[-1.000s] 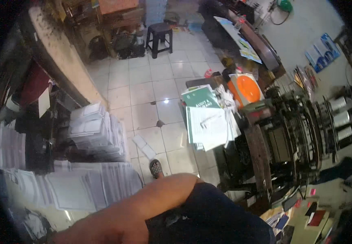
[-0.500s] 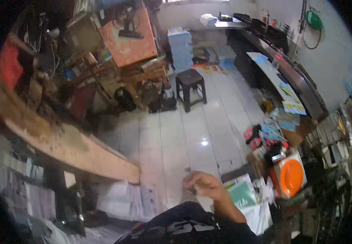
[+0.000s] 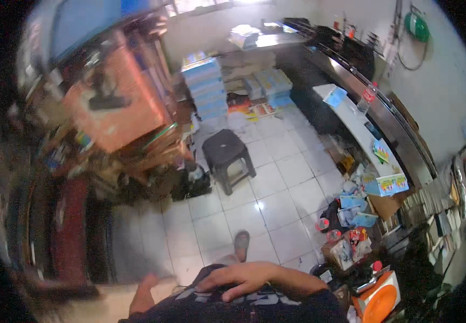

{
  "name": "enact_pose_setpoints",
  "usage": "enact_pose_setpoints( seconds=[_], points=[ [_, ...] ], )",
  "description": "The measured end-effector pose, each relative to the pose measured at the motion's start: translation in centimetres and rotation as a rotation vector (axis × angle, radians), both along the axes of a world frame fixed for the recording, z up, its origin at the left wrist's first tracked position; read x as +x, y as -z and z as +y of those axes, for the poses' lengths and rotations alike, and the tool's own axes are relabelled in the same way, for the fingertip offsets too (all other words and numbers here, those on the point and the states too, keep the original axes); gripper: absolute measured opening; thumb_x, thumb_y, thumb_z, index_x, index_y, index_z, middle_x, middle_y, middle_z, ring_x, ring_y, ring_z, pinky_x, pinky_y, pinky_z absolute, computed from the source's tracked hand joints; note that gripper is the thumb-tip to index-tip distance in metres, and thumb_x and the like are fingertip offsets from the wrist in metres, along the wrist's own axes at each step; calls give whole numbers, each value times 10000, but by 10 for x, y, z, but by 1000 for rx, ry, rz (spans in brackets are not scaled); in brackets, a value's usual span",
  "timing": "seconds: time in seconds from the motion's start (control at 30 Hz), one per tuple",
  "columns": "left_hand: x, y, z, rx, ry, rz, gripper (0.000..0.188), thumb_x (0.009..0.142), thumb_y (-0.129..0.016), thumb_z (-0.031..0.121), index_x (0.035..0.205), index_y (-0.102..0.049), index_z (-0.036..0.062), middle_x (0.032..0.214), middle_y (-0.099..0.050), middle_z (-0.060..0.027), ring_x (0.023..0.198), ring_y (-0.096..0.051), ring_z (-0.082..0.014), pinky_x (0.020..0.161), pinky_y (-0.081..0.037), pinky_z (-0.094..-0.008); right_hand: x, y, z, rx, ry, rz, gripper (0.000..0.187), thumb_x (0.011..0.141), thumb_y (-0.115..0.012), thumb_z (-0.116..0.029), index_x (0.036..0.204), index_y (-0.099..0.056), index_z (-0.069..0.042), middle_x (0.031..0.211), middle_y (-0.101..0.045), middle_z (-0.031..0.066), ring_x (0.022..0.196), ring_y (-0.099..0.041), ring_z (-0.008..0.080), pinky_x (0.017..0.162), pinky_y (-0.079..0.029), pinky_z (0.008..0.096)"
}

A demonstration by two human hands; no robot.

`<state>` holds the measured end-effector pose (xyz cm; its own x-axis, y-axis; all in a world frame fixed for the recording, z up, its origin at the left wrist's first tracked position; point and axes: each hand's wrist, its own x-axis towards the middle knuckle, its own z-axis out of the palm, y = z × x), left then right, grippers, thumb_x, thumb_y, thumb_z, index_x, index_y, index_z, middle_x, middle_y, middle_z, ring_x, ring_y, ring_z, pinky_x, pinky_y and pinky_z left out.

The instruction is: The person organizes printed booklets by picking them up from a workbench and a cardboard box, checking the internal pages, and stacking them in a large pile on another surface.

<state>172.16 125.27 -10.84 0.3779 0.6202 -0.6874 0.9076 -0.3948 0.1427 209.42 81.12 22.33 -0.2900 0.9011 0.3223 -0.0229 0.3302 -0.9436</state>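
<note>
1. The floor (image 3: pixel 190 231), laid in white tiles, is left exposed between a sandalled foot (image 3: pixel 242 245) and the dark stool (image 3: pixel 226 148), and also along the stool's right side.
2. This stretch is bounded on the right by a long worktop (image 3: pixel 348 118), set along the wall, and on the lower left by a pale ledge (image 3: pixel 125 304), which is blurred.
3. The right hand (image 3: pixel 238 279) is held across the front of the dark shirt (image 3: pixel 216 307), low in the view; its fingers are loosely spread and slightly bent, and nothing is gripped. Whether the cloth is touched cannot be told.
4. The left hand (image 3: pixel 149 281) is seen blurred beside the shirt, near the ledge; how far its fingers are spread, and whether anything is held, cannot be told.
5. The way straight ahead is partly blocked by the stool, behind which a tall stack of blue-and-white packs (image 3: pixel 206 89) is piled.
6. The left side is crowded by an orange-covered worktop (image 3: pixel 136 121).
7. The right edge is narrowed by heaped blue cartons (image 3: pixel 356 207) and, nearer, an orange dish (image 3: pixel 379 305).
8. A clear bottle (image 3: pixel 367 100) is stood on the long worktop.
</note>
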Motion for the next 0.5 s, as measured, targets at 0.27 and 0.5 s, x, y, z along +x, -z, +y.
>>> enact_pose_setpoints(
  seconds=[0.27, 0.5],
  points=[
    [472, -75, 33, -19, 137, -309, 579, 873, -662, 259, 1363, -479, 11, 1241, -610, -200, 1122, -599, -284, 960, -463, -375, 237, 58, -38, -709, 939, 319, 240, 926, -629, -254, 992, -654, -24, 971, -673, 72, 889, -630, 178, 830, -496, 325],
    [766, -92, 5, -103, 343, -734, 518, 886, -659, 257, 1323, -513, 19, 1225, -622, -168, 1131, -595, -263, 958, -454, -351, 529, 170, -120, -621, 1887, 516, 250, 886, -651, -225, 989, -575, -11, 816, -609, 70, 690, -574, 140, 626, -462, 295]
  ],
)
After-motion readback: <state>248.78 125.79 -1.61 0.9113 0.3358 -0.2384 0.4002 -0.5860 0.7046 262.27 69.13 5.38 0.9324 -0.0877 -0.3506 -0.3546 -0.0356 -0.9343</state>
